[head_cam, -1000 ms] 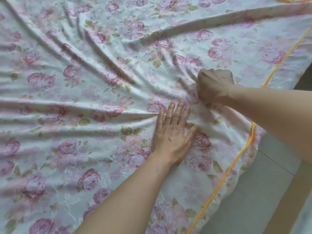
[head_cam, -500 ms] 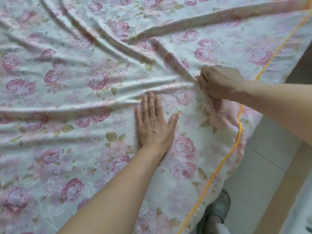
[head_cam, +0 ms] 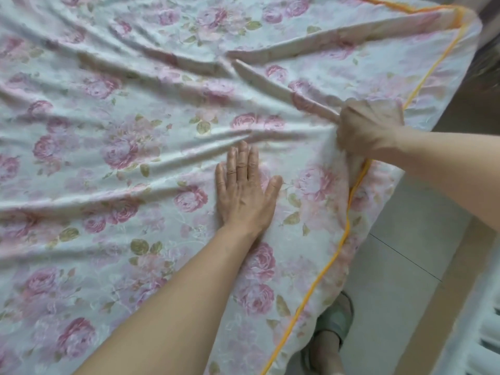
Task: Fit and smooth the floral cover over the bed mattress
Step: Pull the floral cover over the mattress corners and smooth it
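Floral cover [head_cam: 121,109]: we log it spread over the whole bed top, the mattress hidden beneath. Long ridges of slack fan leftward from one gathered spot near the right edge. The far right corner looks folded back on itself.

Orange piping [head_cam: 347,223]: we log it running down the right side, kinked inward just below the gathered spot, then hanging over the edge.

Left hand [head_cam: 244,193]: flat, fingers straight and close, thumb out, palm pressing cloth onto the bed.

Right hand [head_cam: 370,128]: a fist bunched round a handful of cover at the edge, just beside the piping. We note the two hands near each other, not touching.

Floor [head_cam: 405,253], slipper [head_cam: 338,318]: pale tile beside the bed; a grey-green slipper on the person's foot, near the hanging hem.

Hazards, as we judge them:
1. A tug from one handful loads a single spot, so we expect diagonal creases, not flatness.
2. The pressing palm pins the cloth. A pull against it tightens only the stretch between the hands and leaves the ridges beyond it.
3. Too hard a pull could drag the opposite side off the mattress; we cannot see that side.
4. The folded corner, if left, would seat crooked.
5. A foot on the hem would haul the cover down.
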`<state>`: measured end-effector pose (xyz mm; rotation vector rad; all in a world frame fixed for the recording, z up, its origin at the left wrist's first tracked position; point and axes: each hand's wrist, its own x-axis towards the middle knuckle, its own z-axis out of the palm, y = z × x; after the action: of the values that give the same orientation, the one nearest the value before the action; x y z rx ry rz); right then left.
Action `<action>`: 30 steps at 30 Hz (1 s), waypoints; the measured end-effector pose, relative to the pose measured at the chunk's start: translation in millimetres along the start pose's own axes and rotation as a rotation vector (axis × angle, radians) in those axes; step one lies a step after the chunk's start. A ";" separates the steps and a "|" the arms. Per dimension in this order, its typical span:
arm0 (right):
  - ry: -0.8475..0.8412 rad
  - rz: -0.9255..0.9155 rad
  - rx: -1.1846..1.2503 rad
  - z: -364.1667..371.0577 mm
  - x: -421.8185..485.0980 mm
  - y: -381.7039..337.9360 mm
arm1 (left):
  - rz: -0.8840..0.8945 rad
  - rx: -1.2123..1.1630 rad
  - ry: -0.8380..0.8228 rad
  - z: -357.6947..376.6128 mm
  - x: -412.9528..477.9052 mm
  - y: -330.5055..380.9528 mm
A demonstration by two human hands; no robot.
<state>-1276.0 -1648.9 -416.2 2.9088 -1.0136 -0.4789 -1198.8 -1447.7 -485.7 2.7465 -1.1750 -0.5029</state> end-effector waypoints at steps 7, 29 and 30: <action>0.067 -0.083 0.140 27.5 10.0 49.3 | 0.019 -0.004 0.033 8.3 7.4 44.7; -0.064 -0.674 0.014 28.2 31.8 187.6 | 0.029 -0.044 0.014 14.6 57.2 142.8; -0.095 -0.653 0.051 29.2 33.8 188.6 | 0.033 -0.034 -0.002 14.2 60.6 147.0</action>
<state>-1373.3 -1816.0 -430.3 3.2372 -0.0424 -0.6101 -1264.9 -1592.9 -480.8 2.6942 -1.1994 -0.5171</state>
